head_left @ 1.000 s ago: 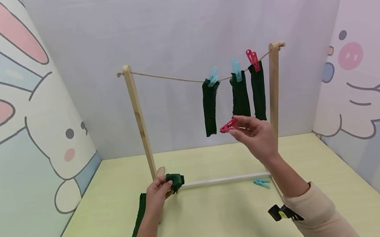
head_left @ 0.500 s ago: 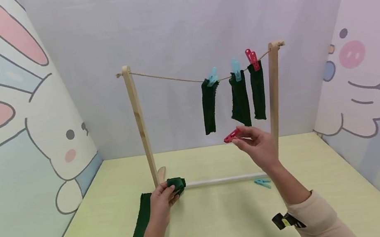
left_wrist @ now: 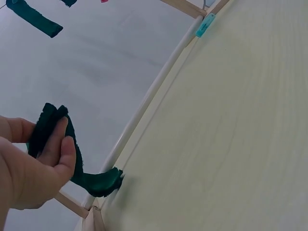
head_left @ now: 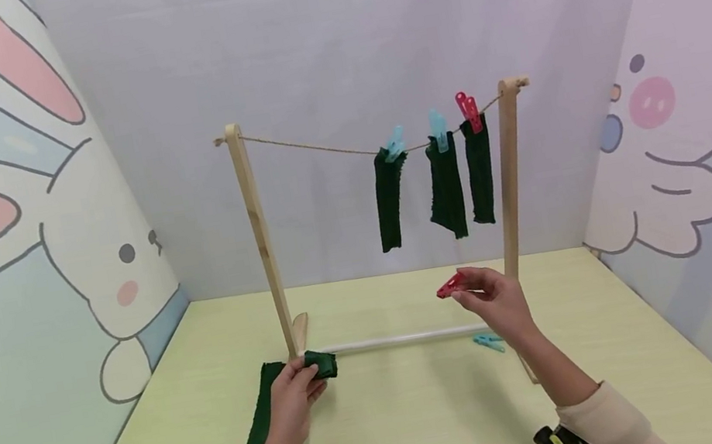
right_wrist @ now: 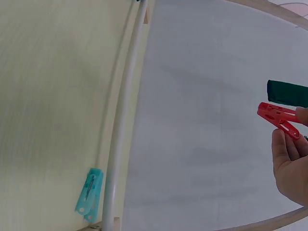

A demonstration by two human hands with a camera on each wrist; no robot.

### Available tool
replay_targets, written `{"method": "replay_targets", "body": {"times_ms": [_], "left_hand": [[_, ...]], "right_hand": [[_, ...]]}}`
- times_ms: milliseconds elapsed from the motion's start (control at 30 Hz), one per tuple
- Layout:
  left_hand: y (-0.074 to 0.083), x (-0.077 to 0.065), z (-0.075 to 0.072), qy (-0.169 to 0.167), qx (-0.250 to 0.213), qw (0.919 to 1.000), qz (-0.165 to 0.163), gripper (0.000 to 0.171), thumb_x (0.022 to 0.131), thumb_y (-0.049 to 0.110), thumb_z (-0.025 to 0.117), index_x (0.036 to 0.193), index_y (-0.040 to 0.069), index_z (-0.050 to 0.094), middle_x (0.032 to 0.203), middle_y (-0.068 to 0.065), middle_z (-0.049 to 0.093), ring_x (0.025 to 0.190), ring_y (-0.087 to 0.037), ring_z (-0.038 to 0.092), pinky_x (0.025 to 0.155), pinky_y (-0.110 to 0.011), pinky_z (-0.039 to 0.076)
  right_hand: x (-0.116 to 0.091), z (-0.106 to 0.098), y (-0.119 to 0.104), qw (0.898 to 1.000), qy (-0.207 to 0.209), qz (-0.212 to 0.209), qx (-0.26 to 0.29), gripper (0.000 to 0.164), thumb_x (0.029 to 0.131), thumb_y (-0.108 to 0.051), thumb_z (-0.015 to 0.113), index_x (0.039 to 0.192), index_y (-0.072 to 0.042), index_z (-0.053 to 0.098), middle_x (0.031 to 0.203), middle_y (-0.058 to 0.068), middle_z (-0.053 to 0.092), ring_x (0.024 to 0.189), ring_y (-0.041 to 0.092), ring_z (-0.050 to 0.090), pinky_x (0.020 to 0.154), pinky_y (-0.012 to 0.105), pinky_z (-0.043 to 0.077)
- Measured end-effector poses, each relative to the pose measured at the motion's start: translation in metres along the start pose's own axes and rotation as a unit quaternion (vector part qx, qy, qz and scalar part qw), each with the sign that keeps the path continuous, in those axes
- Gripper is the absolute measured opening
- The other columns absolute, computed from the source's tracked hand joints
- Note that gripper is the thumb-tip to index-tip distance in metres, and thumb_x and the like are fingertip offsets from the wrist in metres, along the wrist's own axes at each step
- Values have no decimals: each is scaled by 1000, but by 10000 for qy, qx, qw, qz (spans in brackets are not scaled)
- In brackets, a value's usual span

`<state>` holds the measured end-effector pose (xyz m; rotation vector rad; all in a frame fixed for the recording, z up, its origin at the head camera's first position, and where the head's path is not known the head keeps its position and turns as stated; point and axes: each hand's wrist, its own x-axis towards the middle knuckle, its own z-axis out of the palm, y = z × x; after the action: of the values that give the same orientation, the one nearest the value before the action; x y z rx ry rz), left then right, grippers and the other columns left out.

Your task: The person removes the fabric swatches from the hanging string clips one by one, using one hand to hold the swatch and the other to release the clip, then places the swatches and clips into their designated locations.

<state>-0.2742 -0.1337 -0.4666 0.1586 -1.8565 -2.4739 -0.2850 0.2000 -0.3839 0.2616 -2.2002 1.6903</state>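
My left hand point(head_left: 292, 398) pinches a folded strip of dark green cloth point(head_left: 321, 364) low over the table, beside the foot of the left post. In the left wrist view one end of that cloth point(left_wrist: 98, 184) hangs below the fingers. My right hand point(head_left: 496, 300) holds a red clothespin point(head_left: 451, 285) by its handles, in front of the rack's right side. Above, three dark green strips hang on the rope point(head_left: 308, 147): two under blue clothespins point(head_left: 438, 132) and the rightmost strip point(head_left: 480, 177) under a red clothespin point(head_left: 469, 112).
Another green strip point(head_left: 260, 430) lies on the table at the left, partly behind my left forearm. A blue clothespin point(head_left: 488, 343) lies near the right end of the white crossbar point(head_left: 397, 341). Wooden posts point(head_left: 261, 238) carry the rope on both sides.
My right hand has come down with the red clothespin, away from the hanging strips. My left hand has lowered slightly and moved a little left with the folded cloth.
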Motion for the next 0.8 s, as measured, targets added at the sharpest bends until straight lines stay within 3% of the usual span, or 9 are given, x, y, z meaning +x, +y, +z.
{"method": "replay_targets", "body": {"times_ms": [267, 433, 800], "left_hand": [[1, -8, -4, -272, -482, 9984, -100, 25, 94, -3, 46, 116, -11, 37, 106, -17, 51, 85, -22, 64, 82, -39, 49], [1, -16, -11, -300, -304, 9986, -321, 28, 94, -4, 46, 119, -13, 37, 104, -19, 54, 85, -23, 64, 81, -39, 49], [0, -29, -30, -864, 470, 9923, -753, 40, 94, 0, 45, 127, -15, 28, 101, -18, 55, 85, -28, 64, 80, -42, 50]], "right_hand": [[-6, -2, 20, 9985, -374, 398, -11, 37, 83, 1, 68, 116, 6, 52, 105, 21, 59, 94, 29, 58, 75, 21, 49], [-9, -6, 32, 9979, -394, 419, -300, 37, 85, -4, 68, 116, 6, 52, 103, 20, 60, 92, 27, 59, 75, 18, 48], [-12, -12, 50, 9950, -528, 453, -723, 35, 84, -2, 67, 117, 6, 57, 100, 18, 63, 87, 27, 60, 71, 18, 49]]}}
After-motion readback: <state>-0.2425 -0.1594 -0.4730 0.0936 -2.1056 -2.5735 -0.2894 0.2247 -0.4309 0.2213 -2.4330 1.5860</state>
